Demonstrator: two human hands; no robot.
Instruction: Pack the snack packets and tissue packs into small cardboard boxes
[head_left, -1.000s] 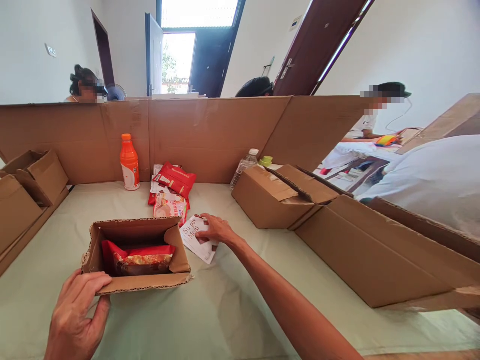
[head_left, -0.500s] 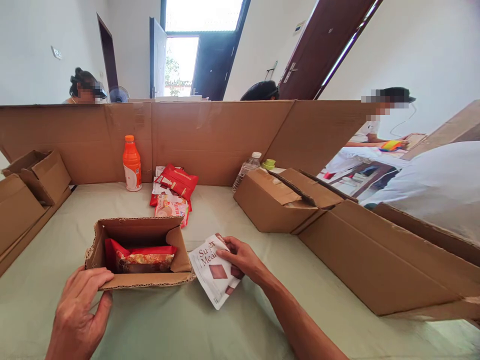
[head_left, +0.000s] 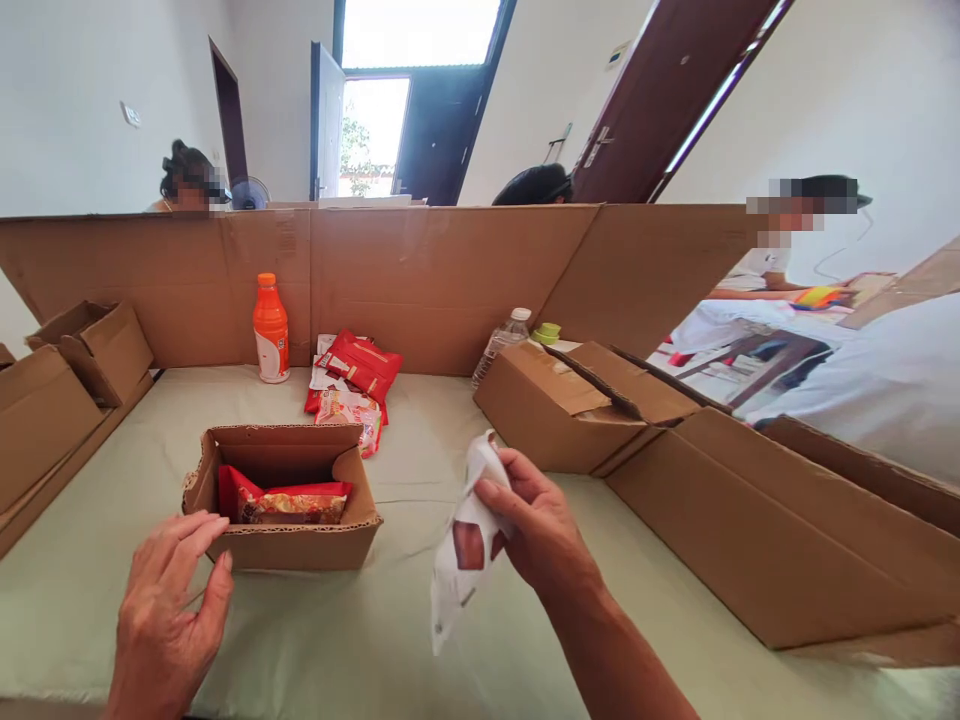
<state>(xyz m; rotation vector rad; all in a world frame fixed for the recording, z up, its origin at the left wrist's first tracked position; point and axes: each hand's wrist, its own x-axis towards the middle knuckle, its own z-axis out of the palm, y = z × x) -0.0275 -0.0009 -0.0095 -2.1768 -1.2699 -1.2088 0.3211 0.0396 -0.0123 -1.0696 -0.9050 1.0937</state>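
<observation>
My right hand (head_left: 536, 515) pinches a white and brown snack pouch (head_left: 471, 540) along its edge, holding it nearly side-on above the cloth, right of a small cardboard box (head_left: 300, 550). Inside that open-topped box lies a red snack packet (head_left: 296, 502). My left hand (head_left: 169, 590) is at the box's near left corner, fingers stretched and thumb apart; fingertips are at the rim, and whether they touch it I cannot tell. Behind the box, a pile of red and white snack packets (head_left: 360, 365) rests beside an orange bottle (head_left: 271, 328).
Cardboard boxes line the left (head_left: 45, 415) and right (head_left: 780, 540) sides of the cloth-covered table (head_left: 337, 650). A clear bottle (head_left: 502, 345) and a green item (head_left: 546, 333) stand at the back right. A tall cardboard panel (head_left: 442, 280) closes the back; other people are beyond it.
The snack pouch has risen and turned from face-on to edge-on in my right hand, away from the box. The box has tipped back more level, and my left hand's grip has loosened.
</observation>
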